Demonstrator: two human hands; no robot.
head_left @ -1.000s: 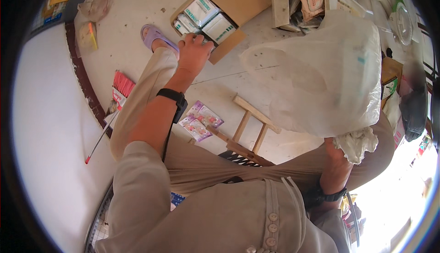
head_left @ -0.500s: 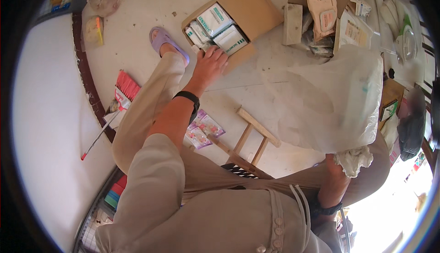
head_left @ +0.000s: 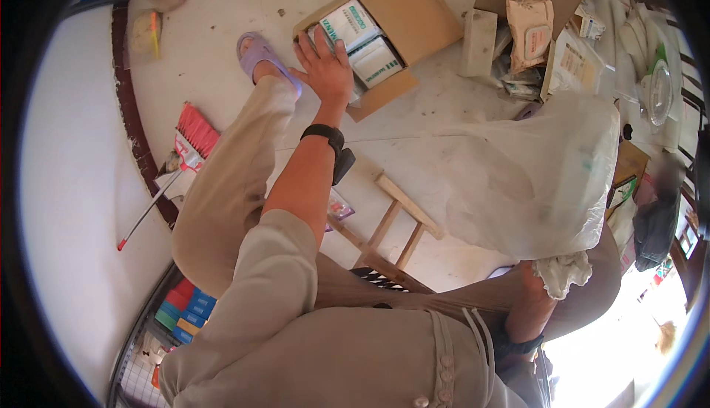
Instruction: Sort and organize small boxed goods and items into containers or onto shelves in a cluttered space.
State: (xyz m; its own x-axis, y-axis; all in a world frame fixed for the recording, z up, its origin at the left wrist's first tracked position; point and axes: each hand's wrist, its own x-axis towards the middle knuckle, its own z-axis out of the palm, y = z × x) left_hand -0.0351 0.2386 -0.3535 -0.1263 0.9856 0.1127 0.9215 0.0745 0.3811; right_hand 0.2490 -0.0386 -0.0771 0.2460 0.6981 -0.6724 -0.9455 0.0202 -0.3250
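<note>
Bare floor [head_left: 222,8] lies upper left of the open cardboard box [head_left: 414,23]; left hand [head_left: 325,68] rests spread-fingered on its packs [head_left: 362,38]; right hand [head_left: 529,301] grips the plastic bag [head_left: 532,179]

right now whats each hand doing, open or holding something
Left hand: open, fingers spread, resting on the white packs in the cardboard box.
Right hand: closed on the gathered neck of the clear plastic bag.

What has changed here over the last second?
The left hand has opened, fingers now spread flat over the white packs in the cardboard box. The right hand keeps gripping the clear plastic bag. Box and stool stayed put.
</note>
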